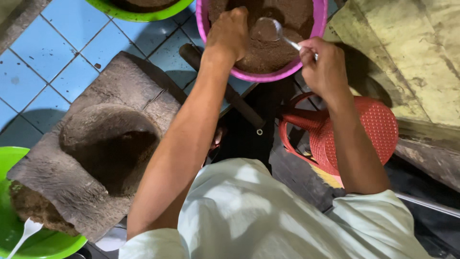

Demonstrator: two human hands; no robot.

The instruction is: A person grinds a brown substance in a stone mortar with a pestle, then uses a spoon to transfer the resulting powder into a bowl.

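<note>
Scooping from the pink bowl looks like the work in hand: the right hand is closed around the handle of a metal spoon, whose bowl rests on the brown, crumbly mass inside, while the left hand is curled into a loose fist pressing into the same mass near the bowl's left side. The pink bowl sits at the top of the view on the blue tiled floor, its near rim hanging over a dark gap beside a red plastic basket. That overhang seems the main risk: a hard push from the left hand or a levering stroke of the spoon could tip the bowl toward the person and spill the contents. A heaped spoon carried across would probably shed crumbs onto the tiles, since the stone mortar lies well apart, lower left. A dark pestle lies just beside the bowl's rim under the left forearm; a careless elbow could roll it. A green bowl with a white spoon sits at the lower left, touching the mortar slab.
</note>
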